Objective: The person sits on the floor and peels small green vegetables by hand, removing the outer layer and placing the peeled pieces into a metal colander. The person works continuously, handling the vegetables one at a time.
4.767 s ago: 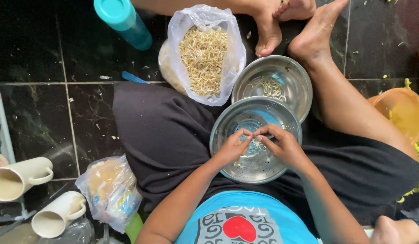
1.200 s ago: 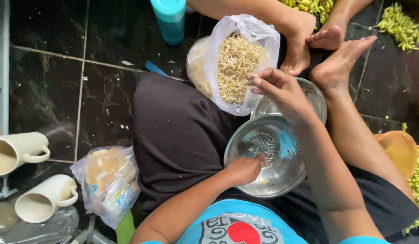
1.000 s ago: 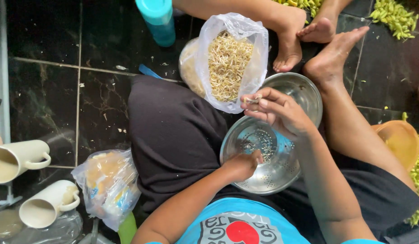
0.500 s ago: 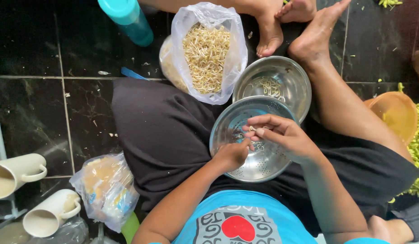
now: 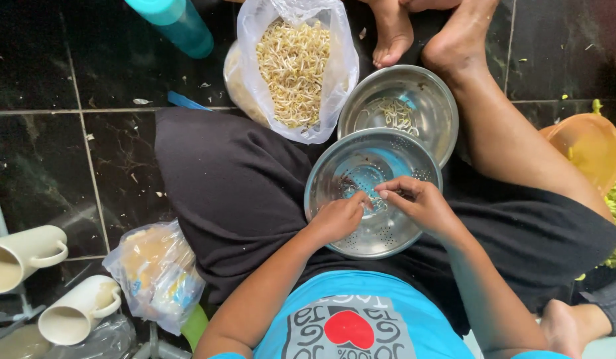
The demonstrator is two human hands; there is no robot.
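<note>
Two hands pinch a bean sprout over one steel colander.

The left hand (image 5: pixel 338 218) and right hand (image 5: pixel 417 203) meet fingertip to fingertip, nipping a sprout (image 5: pixel 376 197) above the colander (image 5: pixel 341 174) on the lap. One steel bowl (image 5: pixel 435 113) sits just beyond; one sprout bag (image 5: pixel 293 66) farther left. Two cream mugs (image 5: pixel 29 256) lie near left.

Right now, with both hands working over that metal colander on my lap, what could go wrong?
The colander rests on your lap, not the floor, so a leg shift could tip it. Its rim overlaps the steel bowl of sprouts, which a knock might jolt. The open bag of bean sprouts leans against your knee and may slump and spill. Your left hand and right hand pinch something tiny that could drop through the holes.
</note>
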